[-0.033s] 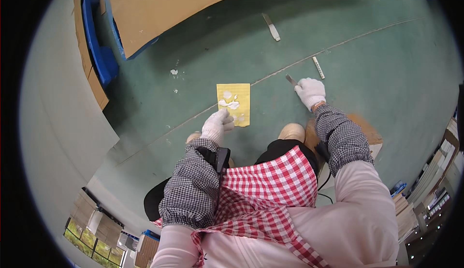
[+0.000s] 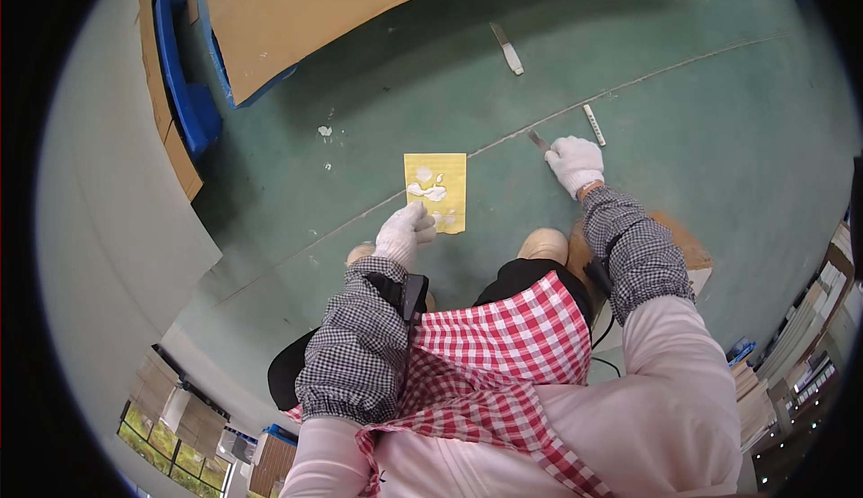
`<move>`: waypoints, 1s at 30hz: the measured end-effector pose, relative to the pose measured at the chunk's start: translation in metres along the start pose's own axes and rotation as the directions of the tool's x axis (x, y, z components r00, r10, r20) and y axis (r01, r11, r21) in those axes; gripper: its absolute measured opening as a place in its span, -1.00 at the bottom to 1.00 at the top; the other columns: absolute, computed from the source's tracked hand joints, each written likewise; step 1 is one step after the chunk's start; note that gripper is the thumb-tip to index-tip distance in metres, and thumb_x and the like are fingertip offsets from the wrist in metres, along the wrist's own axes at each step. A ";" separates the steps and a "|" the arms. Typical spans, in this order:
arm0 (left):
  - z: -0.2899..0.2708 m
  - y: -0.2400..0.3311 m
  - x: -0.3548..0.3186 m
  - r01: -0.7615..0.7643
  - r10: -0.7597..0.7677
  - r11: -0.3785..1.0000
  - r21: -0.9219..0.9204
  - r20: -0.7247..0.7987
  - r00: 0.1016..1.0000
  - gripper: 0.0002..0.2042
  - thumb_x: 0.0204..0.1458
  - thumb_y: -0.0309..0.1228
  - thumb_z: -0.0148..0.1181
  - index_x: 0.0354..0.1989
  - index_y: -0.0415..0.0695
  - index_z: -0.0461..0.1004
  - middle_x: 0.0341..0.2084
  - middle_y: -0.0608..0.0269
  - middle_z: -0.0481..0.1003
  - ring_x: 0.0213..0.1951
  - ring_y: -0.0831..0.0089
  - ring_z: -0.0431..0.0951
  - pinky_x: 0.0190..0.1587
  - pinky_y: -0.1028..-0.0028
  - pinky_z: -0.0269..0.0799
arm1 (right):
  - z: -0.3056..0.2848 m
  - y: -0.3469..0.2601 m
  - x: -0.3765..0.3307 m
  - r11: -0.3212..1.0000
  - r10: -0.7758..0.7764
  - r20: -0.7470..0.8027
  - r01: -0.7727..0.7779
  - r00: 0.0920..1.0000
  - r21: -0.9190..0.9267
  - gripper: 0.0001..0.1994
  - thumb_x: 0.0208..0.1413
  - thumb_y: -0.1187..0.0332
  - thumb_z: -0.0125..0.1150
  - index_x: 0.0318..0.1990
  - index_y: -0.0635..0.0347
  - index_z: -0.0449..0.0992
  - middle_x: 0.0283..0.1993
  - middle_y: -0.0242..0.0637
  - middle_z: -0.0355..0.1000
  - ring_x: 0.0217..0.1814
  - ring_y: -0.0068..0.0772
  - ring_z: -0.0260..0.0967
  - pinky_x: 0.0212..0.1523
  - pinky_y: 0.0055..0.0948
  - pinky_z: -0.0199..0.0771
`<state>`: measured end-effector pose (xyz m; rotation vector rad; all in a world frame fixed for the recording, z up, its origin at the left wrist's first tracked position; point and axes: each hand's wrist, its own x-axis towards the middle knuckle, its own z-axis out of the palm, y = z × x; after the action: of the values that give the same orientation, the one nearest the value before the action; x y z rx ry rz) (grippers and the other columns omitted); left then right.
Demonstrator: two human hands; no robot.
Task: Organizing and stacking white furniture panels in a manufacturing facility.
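Low in the frame, both forearms in checked sleeves reach up over a red gingham apron. The left hand (image 2: 406, 231), in a white knit glove, rests loosely curled with its fingers on the lower edge of a flat yellow card (image 2: 436, 191) smeared with white blobs, at frame centre on the green floor (image 2: 683, 93). The right hand (image 2: 575, 162), gloved too, is closed around a thin metal blade (image 2: 538, 139), tip on the floor. Farther up lies a large cardboard sheet (image 2: 306, 13).

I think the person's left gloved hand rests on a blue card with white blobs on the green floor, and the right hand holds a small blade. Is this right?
Not quite: the card is yellow, not blue, as the head view shows. The rest holds: the left hand rests at its lower edge on the green floor, and the right hand holds a small blade.
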<state>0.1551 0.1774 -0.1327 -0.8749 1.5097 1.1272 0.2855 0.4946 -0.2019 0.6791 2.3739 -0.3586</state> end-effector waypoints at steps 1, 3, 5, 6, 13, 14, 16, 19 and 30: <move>-0.005 -0.003 0.001 0.001 0.000 1.000 -0.026 0.065 0.998 -0.79 0.28 -0.25 -0.02 -0.38 -0.06 0.30 -0.56 0.44 0.25 -0.57 0.57 0.25 -0.48 0.51 0.19 | -0.004 -0.006 0.009 1.000 -0.031 -0.066 0.030 0.997 -0.008 -0.71 0.12 0.07 0.12 -0.26 0.04 0.64 -0.24 -0.20 0.58 -0.13 -0.14 0.55 -0.10 -0.16 0.51; -0.013 -0.007 0.006 -0.007 0.014 0.998 -0.055 0.118 0.993 -0.79 0.28 -0.24 -0.02 -0.36 -0.07 0.32 -0.56 0.43 0.26 -0.56 0.55 0.27 -0.46 0.49 0.22 | -0.016 -0.022 0.027 0.999 -0.048 -0.059 0.047 0.997 -0.022 -0.72 0.12 0.07 0.13 -0.26 0.03 0.63 -0.24 -0.22 0.58 -0.13 -0.15 0.54 -0.08 -0.17 0.51; -0.013 -0.008 0.009 0.012 -0.009 0.999 -0.053 0.070 0.998 -0.79 0.28 -0.25 -0.01 -0.38 -0.07 0.31 -0.56 0.44 0.25 -0.56 0.56 0.26 -0.46 0.50 0.21 | -0.027 -0.033 0.028 0.997 -0.072 -0.154 0.072 0.986 -0.009 -0.75 0.11 0.09 0.17 -0.26 0.00 0.63 -0.22 -0.27 0.57 -0.09 -0.15 0.54 -0.06 -0.17 0.50; -0.011 -0.007 0.008 0.010 -0.007 0.998 -0.055 0.066 0.998 -0.79 0.28 -0.25 -0.01 -0.38 -0.07 0.31 -0.56 0.44 0.25 -0.56 0.56 0.26 -0.46 0.50 0.21 | -0.032 -0.038 0.029 0.997 -0.076 -0.155 0.076 0.985 -0.008 -0.75 0.11 0.09 0.17 -0.26 0.00 0.63 -0.22 -0.27 0.57 -0.09 -0.15 0.54 -0.06 -0.17 0.50; -0.023 -0.013 0.023 -0.023 0.040 0.994 -0.110 0.157 0.987 -0.81 0.26 -0.26 0.00 -0.28 -0.12 0.36 -0.50 0.40 0.32 -0.52 0.55 0.30 -0.41 0.50 0.24 | -0.030 -0.059 0.038 0.995 0.049 -0.090 -0.057 0.995 -0.082 -0.71 0.08 0.07 0.21 -0.18 0.03 0.65 -0.18 -0.23 0.58 -0.05 -0.15 0.53 -0.06 -0.15 0.50; -0.025 -0.013 0.026 -0.032 0.048 0.996 -0.084 0.198 0.979 -0.73 0.26 -0.21 0.02 -0.16 -0.20 0.42 -0.41 0.32 0.43 -0.45 0.49 0.43 -0.32 0.44 0.35 | -0.028 -0.061 0.038 0.991 0.116 -0.070 -0.120 0.991 -0.056 -0.71 0.09 0.07 0.21 -0.19 0.03 0.66 -0.19 -0.23 0.58 -0.06 -0.16 0.53 -0.07 -0.15 0.51; -0.029 -0.014 0.029 -0.026 0.041 0.997 -0.079 0.192 0.981 -0.73 0.27 -0.21 0.02 -0.16 -0.19 0.42 -0.40 0.32 0.44 -0.43 0.48 0.44 -0.31 0.43 0.36 | -0.024 -0.062 0.034 0.988 0.142 -0.119 -0.147 0.983 -0.041 -0.72 0.08 0.07 0.22 -0.22 0.00 0.67 -0.21 -0.24 0.59 -0.08 -0.16 0.54 -0.09 -0.17 0.51; -0.009 -0.005 0.018 -0.010 0.028 0.993 -0.120 0.149 0.988 -0.82 0.25 -0.27 -0.01 -0.32 -0.09 0.32 -0.51 0.43 0.27 -0.52 0.57 0.27 -0.42 0.50 0.19 | -0.020 -0.054 0.026 0.991 0.124 -0.226 -0.134 0.966 -0.030 -0.76 0.06 0.07 0.24 -0.29 -0.02 0.67 -0.22 -0.24 0.58 -0.10 -0.16 0.53 -0.11 -0.16 0.51; -0.004 0.006 0.002 0.010 -0.007 0.997 -0.082 0.042 0.999 -0.81 0.22 -0.31 -0.03 -0.46 0.01 0.24 -0.62 0.52 0.16 -0.61 0.64 0.17 -0.53 0.55 0.07 | -0.019 -0.056 0.037 0.994 0.109 -0.140 -0.110 0.984 -0.002 -0.79 0.12 0.19 0.15 -0.26 0.02 0.65 -0.18 -0.23 0.59 -0.04 -0.17 0.55 -0.07 -0.17 0.52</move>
<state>0.1479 0.1758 -0.1330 -0.9069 1.4328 1.2012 0.2205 0.4701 -0.2069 0.8517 2.4551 -0.2597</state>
